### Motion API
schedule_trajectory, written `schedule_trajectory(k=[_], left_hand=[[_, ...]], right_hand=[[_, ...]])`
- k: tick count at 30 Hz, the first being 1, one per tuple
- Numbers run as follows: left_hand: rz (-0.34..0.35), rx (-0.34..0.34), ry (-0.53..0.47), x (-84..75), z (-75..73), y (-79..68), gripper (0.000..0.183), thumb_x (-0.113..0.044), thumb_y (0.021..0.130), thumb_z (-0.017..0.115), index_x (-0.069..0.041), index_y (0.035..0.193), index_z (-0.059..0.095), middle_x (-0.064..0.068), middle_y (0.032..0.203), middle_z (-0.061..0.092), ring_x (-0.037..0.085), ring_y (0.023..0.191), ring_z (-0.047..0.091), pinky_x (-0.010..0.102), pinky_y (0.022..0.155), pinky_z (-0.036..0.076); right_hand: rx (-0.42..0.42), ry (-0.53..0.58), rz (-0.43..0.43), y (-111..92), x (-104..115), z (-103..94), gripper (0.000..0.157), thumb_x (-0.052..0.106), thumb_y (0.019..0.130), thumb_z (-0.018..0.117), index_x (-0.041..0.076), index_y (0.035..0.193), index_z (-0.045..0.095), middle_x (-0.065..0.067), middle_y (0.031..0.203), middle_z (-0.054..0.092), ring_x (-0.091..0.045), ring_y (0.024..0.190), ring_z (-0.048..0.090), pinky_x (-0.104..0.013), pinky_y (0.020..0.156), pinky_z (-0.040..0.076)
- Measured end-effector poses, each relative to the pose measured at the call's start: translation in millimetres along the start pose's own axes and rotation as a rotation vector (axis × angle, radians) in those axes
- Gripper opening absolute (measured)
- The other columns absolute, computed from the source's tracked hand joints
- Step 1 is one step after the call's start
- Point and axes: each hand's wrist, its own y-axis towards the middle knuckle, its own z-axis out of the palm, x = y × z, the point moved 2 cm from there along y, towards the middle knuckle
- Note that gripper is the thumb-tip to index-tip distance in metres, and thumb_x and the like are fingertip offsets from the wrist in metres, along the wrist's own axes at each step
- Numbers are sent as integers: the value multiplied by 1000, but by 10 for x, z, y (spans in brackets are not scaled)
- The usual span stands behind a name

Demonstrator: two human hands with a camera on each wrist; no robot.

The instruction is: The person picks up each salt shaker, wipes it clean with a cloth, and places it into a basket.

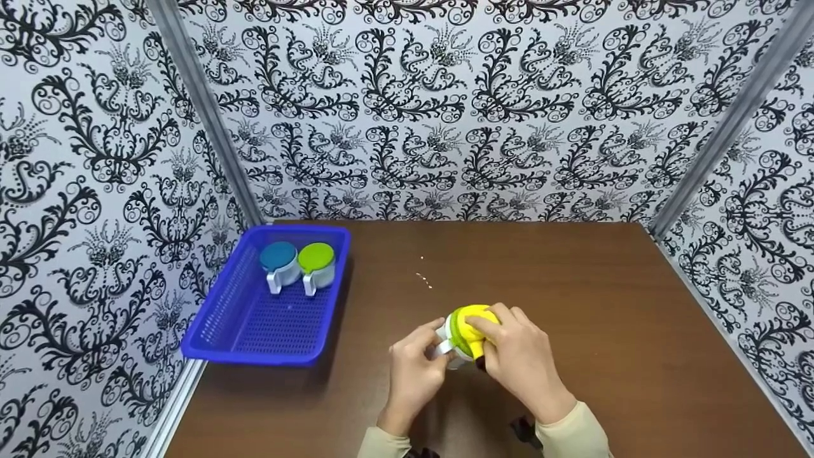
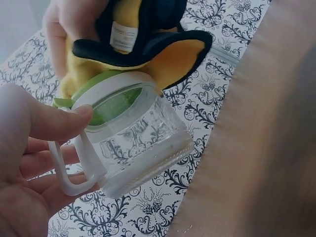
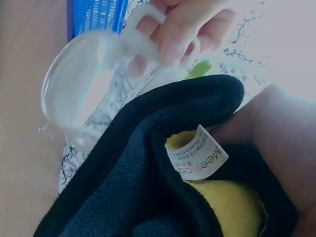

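A clear seasoning jar (image 2: pixel 148 148) with a green lid (image 2: pixel 113 106) and a white handle (image 2: pixel 91 158) is held above the wooden table. My left hand (image 1: pixel 412 366) grips the handle, thumb on its top end and fingers behind it. Over the lid lies a yellow cleaning cloth (image 1: pixel 474 323) with a dark blue underside and a white label (image 3: pixel 197 155). The right hand (image 1: pixel 524 353) pinches this cloth and presses it on the lid. In the left wrist view the jar leans, its base toward the lower right, and its glass looks see-through.
A blue plastic basket (image 1: pixel 327 312) stands at the left on the brown table (image 1: pixel 572 273). Two similar jars sit in it, one with a blue lid (image 1: pixel 278 256), one with a green lid (image 1: pixel 316 257). Small pale specks (image 1: pixel 423 278) lie mid-table. Patterned walls (image 1: pixel 420 95) enclose the table.
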Motion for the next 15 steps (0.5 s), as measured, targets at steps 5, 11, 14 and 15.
schedule_trajectory(k=[5,11,14,15], left_hand=[[5,-8,-25,21,-35,4,33,11,65,84,-10,71,60,9,107,74,22,93,72,28,70,57],[-53,6,-65,30,-52,1,34,11,64,86,-10,71,61,8,111,73,19,90,72,21,60,53],[-65,11,-78,26,-46,5,33,11,65,86,-10,72,62,8,111,73,22,92,72,22,62,55],[-65,11,-78,23,-44,9,33,12,65,86,-10,72,62,8,111,73,22,93,72,23,62,55]], right_hand=[[18,-27,65,-15,-123,48,41,0,74,70,25,106,78,-1,98,63,-21,77,55,-38,57,52],[3,-41,71,-26,-241,70,41,-1,76,67,24,107,78,-2,95,62,-23,74,54,-38,54,51],[3,-55,86,-30,-299,68,40,0,76,68,23,106,78,-3,94,62,-23,73,53,-38,52,50],[5,-58,91,-29,-316,68,39,1,76,68,23,107,78,-4,94,61,-24,72,53,-38,52,50]])
